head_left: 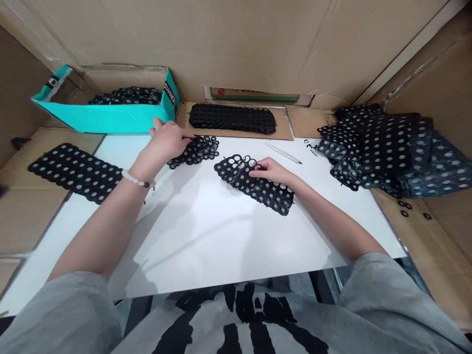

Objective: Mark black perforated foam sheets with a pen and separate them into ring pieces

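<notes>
My left hand (pixel 168 140) is over the left end of a pile of small black rings (pixel 199 150), just in front of the turquoise box. Its fingers are bent down toward the rings, and whether they grip one is hidden. My right hand (pixel 271 172) pinches the upper edge of a black rubber sheet with rows of round holes (pixel 258 189). This sheet lies slanted on the white table (pixel 206 236). Some larger openings show at its far left corner, near my right fingertips.
A turquoise box (pixel 118 118) with black rings stands back left. Another perforated sheet (pixel 77 169) lies left, and a stack of sheets (pixel 232 118) at the back. A white pen-like tool (pixel 283 153) lies near crumpled perforated sheets (pixel 391 147). Loose rings (pixel 404 213) lie right. Cardboard walls surround the table.
</notes>
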Demonstrator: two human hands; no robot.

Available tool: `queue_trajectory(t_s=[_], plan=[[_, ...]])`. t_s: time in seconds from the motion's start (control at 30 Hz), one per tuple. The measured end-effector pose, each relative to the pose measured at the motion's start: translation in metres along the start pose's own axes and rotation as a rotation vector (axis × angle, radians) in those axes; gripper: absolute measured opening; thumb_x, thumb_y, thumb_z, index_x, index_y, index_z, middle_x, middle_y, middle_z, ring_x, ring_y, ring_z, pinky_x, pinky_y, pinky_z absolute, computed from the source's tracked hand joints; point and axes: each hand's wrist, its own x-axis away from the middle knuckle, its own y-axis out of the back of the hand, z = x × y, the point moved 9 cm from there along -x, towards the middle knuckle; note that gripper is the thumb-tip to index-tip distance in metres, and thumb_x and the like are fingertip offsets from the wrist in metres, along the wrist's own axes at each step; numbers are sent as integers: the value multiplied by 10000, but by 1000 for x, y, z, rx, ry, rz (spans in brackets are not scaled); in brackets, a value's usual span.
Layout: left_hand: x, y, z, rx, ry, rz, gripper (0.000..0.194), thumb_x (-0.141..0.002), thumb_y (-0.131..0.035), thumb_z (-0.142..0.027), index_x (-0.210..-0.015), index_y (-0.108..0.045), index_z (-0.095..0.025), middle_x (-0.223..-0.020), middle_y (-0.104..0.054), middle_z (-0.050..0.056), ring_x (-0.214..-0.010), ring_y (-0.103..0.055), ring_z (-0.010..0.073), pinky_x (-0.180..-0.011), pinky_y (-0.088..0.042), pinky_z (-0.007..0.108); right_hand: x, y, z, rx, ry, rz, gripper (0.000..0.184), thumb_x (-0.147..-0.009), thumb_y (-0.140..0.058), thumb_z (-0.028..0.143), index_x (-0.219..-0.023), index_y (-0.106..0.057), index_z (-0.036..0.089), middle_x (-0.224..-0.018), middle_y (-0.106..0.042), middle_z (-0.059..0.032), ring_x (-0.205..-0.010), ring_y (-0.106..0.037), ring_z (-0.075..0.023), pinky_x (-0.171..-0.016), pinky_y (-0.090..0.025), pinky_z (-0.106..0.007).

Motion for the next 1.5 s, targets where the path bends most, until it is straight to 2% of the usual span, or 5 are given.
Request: queue_trajectory(t_s=[0.23, 0.5, 0.97, 1.23, 1.5], plan=[[21, 12, -84, 44, -179, -49, 423, -925, -509, -500, -1157, -782, -276, -1221, -718, 101, -1174, -546, 348, -963, -367, 516, -1, 0, 2, -4, 12, -53, 543, -777, -670, 631, -569, -402, 206, -575, -342, 54, -593, -305, -94, -601, -277, -275], [60, -30, -164, 185, -418, 100, 229, -847, -710, -390, -948, -779, -197, -941, -780, 74, -964, -666, 273, -926, -417, 396, -2, -7, 8, -34, 66, 11, 492, -792, -666, 620, -624, -516, 182, -614, -413, 42, -641, -361, -110, -628, -314, -267], [21, -20, -88, 647, 41, -2, 228, -735, -781, -396, -788, -817, -177, -851, -797, 69, -818, -714, 246, -781, -550, 326, -2, 0, 1, -106, -9, -61, 519, -757, -703, 634, -637, -456, 194, -584, -332, 68, -588, -292, -82, -555, -241, -246], [12, 41, -12, 529, 167, -276, 327, -737, -714, -473, -878, -791, -189, -895, -792, 40, -911, -698, 244, -884, -516, 369, 0, -7, -7, -129, -42, 21, 490, -717, -732, 631, -708, -622, 154, -615, -536, 27, -596, -444, -111, -555, -334, -251], [-3, 19, 1, 140, 129, -98, 247, -690, -690, -486, -767, -779, -269, -845, -775, 66, -991, -691, 323, -1029, -410, 480, 2, -7, -7, -100, -40, 13, 469, -744, -724, 606, -660, -573, 171, -592, -502, 33, -589, -441, -111, -549, -338, -251]])
